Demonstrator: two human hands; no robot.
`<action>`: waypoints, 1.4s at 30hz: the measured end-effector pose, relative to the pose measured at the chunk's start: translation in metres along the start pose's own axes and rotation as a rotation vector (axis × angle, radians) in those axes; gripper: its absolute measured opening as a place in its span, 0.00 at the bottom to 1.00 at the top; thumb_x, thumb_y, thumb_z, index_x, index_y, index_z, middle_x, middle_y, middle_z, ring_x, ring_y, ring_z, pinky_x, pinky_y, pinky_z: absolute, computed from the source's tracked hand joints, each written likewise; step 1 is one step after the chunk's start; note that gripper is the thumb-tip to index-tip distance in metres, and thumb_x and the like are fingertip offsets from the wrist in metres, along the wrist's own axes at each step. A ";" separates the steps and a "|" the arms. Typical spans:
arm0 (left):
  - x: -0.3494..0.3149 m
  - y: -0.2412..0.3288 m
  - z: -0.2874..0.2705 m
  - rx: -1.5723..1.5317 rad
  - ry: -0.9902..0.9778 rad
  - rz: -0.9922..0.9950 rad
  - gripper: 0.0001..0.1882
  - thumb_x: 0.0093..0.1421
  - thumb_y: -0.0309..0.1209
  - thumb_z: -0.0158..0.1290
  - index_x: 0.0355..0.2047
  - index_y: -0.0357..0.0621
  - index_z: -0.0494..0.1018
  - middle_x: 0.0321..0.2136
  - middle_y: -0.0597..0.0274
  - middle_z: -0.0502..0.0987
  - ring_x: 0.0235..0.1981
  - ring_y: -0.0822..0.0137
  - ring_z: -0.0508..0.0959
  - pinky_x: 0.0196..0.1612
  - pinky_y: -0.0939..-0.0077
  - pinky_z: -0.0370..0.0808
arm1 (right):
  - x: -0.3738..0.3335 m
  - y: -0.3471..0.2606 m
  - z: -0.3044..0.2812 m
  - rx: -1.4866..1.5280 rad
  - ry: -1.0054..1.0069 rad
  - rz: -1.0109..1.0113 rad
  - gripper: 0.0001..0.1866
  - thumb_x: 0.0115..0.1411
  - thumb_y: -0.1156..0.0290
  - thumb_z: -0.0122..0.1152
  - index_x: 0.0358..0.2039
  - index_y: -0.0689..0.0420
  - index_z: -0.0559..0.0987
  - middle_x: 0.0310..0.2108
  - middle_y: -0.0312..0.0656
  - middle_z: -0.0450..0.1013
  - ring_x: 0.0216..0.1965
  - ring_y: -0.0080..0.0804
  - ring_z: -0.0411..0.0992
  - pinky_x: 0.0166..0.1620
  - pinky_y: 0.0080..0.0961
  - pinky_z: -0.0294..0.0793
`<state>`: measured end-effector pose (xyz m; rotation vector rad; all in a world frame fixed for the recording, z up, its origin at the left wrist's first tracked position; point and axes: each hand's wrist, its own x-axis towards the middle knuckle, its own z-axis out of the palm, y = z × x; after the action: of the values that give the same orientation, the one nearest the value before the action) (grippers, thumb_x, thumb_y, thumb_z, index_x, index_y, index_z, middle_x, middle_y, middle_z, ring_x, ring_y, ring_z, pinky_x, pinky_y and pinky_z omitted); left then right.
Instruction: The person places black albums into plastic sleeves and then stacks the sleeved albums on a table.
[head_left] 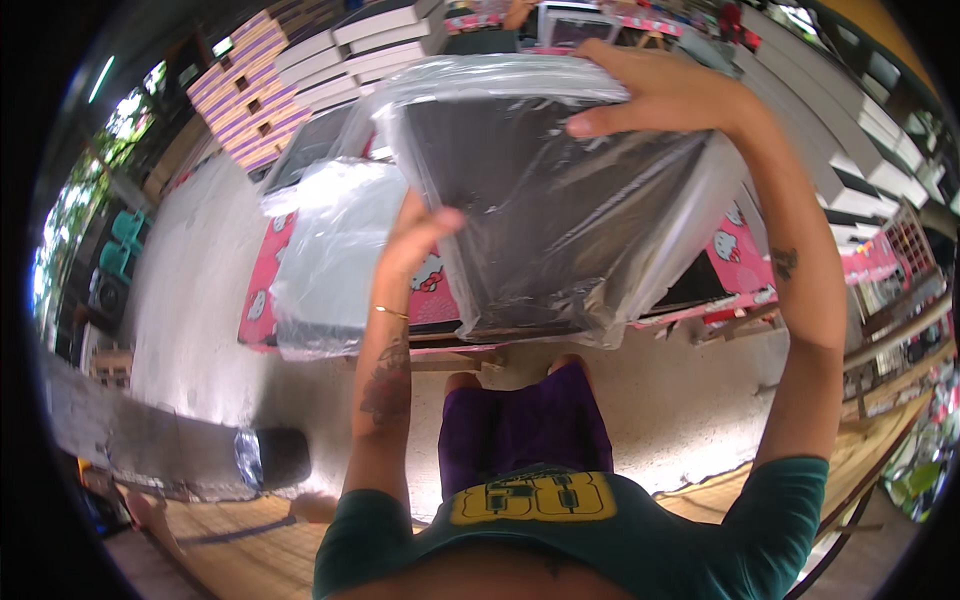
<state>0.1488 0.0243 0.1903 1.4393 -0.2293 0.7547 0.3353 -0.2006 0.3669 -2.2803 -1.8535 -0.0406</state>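
A large dark rectangular box or panel with light edges, sheathed in loose clear plastic point(570, 200), stands tilted in front of me above the table. My right hand point(660, 92) grips its far right edge, thumb on the dark face and fingers over the rim. At its left side is my left hand point(415, 240), thumb against the plastic; its fingers are partly hidden behind that edge and a little blurred. To the left, another clear plastic sleeve point(340, 240) lies over a pale flat piece on the pink patterned table cover point(258, 310).
White and black boxes point(350, 50) are stacked at the far left beside a striped yellow-purple stack point(250, 90). More long white boxes point(850, 130) are piled on the right. A wooden bench point(230, 540) runs behind me. Teal chairs point(122, 240) stand at the far left.
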 end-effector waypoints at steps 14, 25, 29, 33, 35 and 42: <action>-0.006 -0.037 0.016 -0.037 0.169 -0.156 0.41 0.50 0.39 0.65 0.57 0.31 0.59 0.51 0.52 0.69 0.53 0.61 0.68 0.57 0.69 0.63 | -0.096 0.073 0.227 1.113 0.897 0.227 0.47 0.53 0.48 0.65 0.64 0.63 0.54 0.59 0.46 0.60 0.60 0.40 0.57 0.62 0.35 0.54; 0.007 0.001 0.015 -0.017 0.297 -0.071 0.41 0.50 0.36 0.64 0.58 0.33 0.56 0.51 0.51 0.67 0.51 0.60 0.69 0.54 0.68 0.66 | -0.058 0.030 0.195 1.281 1.006 0.196 0.41 0.55 0.47 0.63 0.58 0.64 0.61 0.52 0.42 0.65 0.54 0.31 0.61 0.57 0.29 0.58; -0.019 -0.026 -0.015 -0.062 0.254 -0.129 0.42 0.50 0.35 0.64 0.59 0.34 0.54 0.52 0.52 0.66 0.53 0.59 0.68 0.56 0.66 0.65 | -0.055 0.044 0.237 1.304 0.942 0.160 0.46 0.55 0.43 0.62 0.61 0.64 0.57 0.57 0.44 0.60 0.59 0.34 0.56 0.60 0.31 0.53; -0.022 -0.041 -0.012 -0.132 0.251 -0.212 0.42 0.50 0.35 0.64 0.60 0.35 0.54 0.53 0.52 0.66 0.54 0.59 0.67 0.57 0.67 0.64 | -0.058 0.033 0.235 1.313 0.880 0.167 0.52 0.53 0.38 0.59 0.64 0.64 0.53 0.61 0.45 0.56 0.62 0.36 0.52 0.63 0.32 0.49; -0.015 -0.034 -0.009 -0.096 0.227 -0.228 0.42 0.50 0.35 0.64 0.60 0.34 0.54 0.53 0.52 0.66 0.55 0.59 0.67 0.57 0.67 0.63 | -0.059 0.047 0.242 1.311 0.807 0.220 0.50 0.56 0.37 0.55 0.63 0.65 0.53 0.61 0.44 0.56 0.62 0.35 0.52 0.63 0.32 0.48; -0.012 -0.034 -0.007 -0.098 0.240 -0.179 0.39 0.50 0.35 0.64 0.58 0.32 0.59 0.51 0.52 0.69 0.53 0.60 0.69 0.56 0.69 0.65 | -0.058 0.087 0.166 1.669 1.047 -0.053 0.43 0.61 0.34 0.37 0.64 0.57 0.56 0.61 0.45 0.60 0.62 0.40 0.57 0.64 0.39 0.53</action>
<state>0.1577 0.0290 0.1546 1.2460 0.0470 0.7505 0.3897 -0.2446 0.1835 -0.6984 -0.6856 0.1903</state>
